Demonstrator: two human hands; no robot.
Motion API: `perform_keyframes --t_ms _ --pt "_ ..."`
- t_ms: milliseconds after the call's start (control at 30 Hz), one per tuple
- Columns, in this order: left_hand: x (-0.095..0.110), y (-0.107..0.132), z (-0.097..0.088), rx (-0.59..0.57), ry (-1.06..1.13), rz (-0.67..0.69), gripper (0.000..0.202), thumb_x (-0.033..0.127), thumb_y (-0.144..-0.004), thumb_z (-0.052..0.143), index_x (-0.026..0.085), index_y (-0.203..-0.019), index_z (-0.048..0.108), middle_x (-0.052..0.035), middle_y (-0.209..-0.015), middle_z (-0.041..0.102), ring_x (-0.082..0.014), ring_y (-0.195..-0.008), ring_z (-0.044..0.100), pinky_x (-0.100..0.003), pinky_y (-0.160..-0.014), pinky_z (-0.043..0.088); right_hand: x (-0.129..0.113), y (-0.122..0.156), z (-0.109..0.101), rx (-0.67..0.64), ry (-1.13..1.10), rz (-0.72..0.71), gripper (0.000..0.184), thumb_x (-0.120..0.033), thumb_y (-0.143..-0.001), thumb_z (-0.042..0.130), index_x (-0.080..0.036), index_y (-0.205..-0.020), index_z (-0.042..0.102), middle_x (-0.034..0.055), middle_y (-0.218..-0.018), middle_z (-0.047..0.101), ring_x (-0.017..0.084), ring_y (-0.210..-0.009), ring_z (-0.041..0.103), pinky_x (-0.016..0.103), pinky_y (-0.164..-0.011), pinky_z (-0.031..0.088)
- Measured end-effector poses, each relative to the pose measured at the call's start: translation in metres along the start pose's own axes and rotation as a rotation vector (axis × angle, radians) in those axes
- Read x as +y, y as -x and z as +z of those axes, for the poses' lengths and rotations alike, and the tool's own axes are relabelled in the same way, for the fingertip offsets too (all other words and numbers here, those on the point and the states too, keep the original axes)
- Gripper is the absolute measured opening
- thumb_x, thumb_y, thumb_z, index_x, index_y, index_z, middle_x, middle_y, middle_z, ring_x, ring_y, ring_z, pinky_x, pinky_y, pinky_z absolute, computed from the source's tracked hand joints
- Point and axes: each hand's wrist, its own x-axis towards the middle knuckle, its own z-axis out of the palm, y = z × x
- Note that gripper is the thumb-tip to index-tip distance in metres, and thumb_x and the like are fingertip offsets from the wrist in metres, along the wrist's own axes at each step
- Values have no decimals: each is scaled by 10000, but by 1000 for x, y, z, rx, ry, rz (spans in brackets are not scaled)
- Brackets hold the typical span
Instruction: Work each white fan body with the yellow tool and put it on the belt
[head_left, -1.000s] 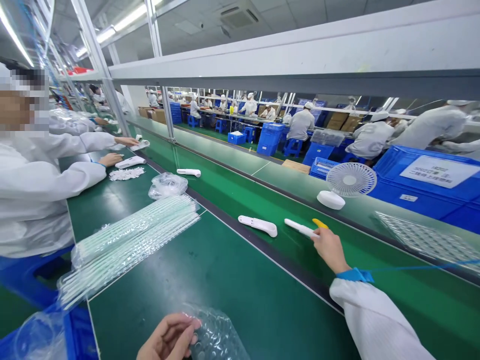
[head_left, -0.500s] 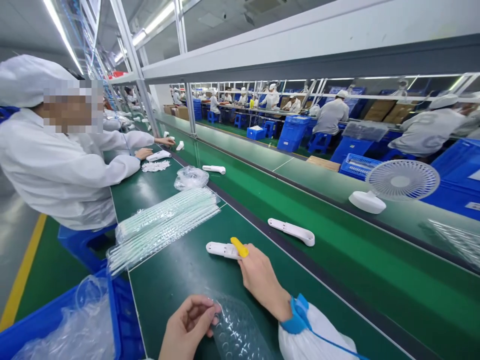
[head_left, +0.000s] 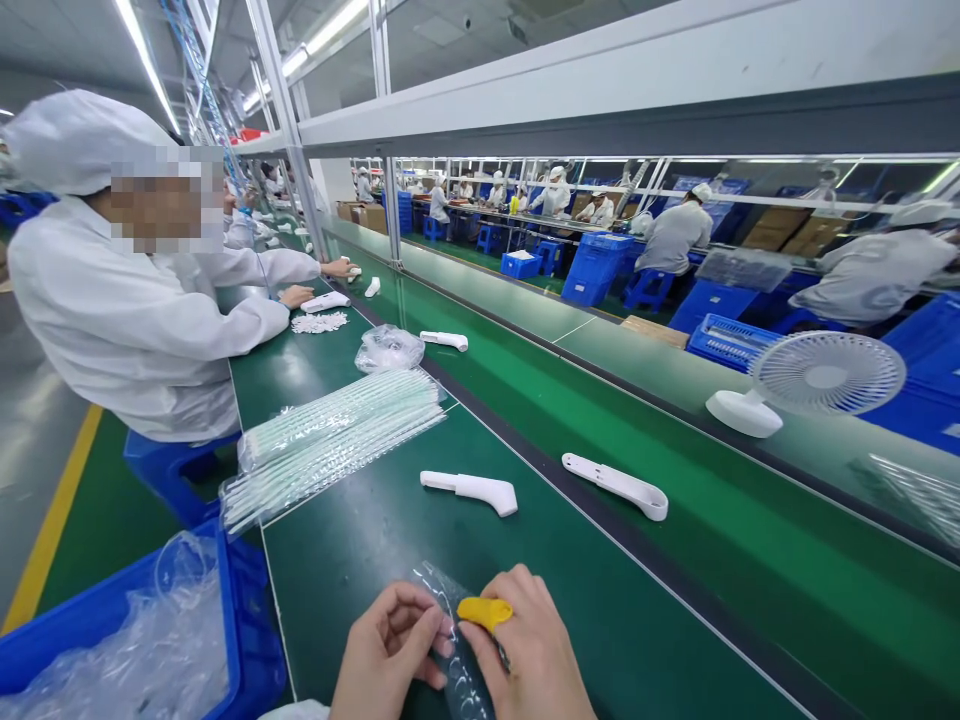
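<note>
Both hands meet at the bottom edge over a clear bubble-wrap bag (head_left: 456,668). My left hand (head_left: 386,655) pinches its left side. My right hand (head_left: 529,650), with a yellow cot on one finger, pinches its right side. A white handle-shaped plastic part (head_left: 472,489) lies free on the green bench just beyond my hands. A second white part (head_left: 619,484) lies on the conveyor belt (head_left: 675,540) to the right.
A stack of bubble-wrap bags (head_left: 337,435) lies to the left, with a blue bin of plastic film (head_left: 127,650) below it. A co-worker in white (head_left: 142,320) sits at left. A small white fan (head_left: 810,385) stands beyond the belt. Another white part (head_left: 444,340) rides farther up the belt.
My right hand carried a white part from the belt to the bench, let it go, and came back to the bubble-wrap bag held by my left hand.
</note>
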Motion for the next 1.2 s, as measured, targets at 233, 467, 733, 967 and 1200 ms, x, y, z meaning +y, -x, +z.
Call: perform_keyframes --t_ms 233,467,733,967,1200 --pt "5 1 0 53 13 18 317 416 -640 696 132 -716 577 -22 -617 604 -145 -579 579 -232 -459 501 8 -1 -10 20 -141 43 97 -174 -837 471 -189 -878 558 46 -845 572 154 -776 533 262 -647 462" --pt "7 4 4 18 -33 -6 306 403 -647 695 124 -687 575 -20 -606 606 -125 -543 561 -225 -478 499 -3 7 0 105 -125 26 113 -126 -807 477 -196 -764 554 19 -736 552 145 -679 503 266 -571 412" --pt "-1 2 -2 80 -43 33 330 395 -601 729 140 -687 540 5 -577 597 -104 -509 534 -196 -444 458 -5 6 13 56 -103 108 86 -140 -754 549 -213 -715 568 -4 -706 575 155 -680 500 283 -605 399" --pt "0 8 16 252 21 151 433 442 -540 745 170 -761 491 42 -516 570 -64 -442 466 -153 -417 405 -6 -1 11 -125 -164 227 145 -132 -737 539 -210 -628 594 3 -668 596 169 -711 547 290 -667 429" --pt "4 3 3 221 -57 170 654 484 -608 688 208 -1124 396 50 -560 526 -142 -492 530 -227 -411 458 37 -49 -17 -108 -264 297 146 -195 -789 524 -182 -707 645 33 -851 644 156 -767 598 264 -684 457"
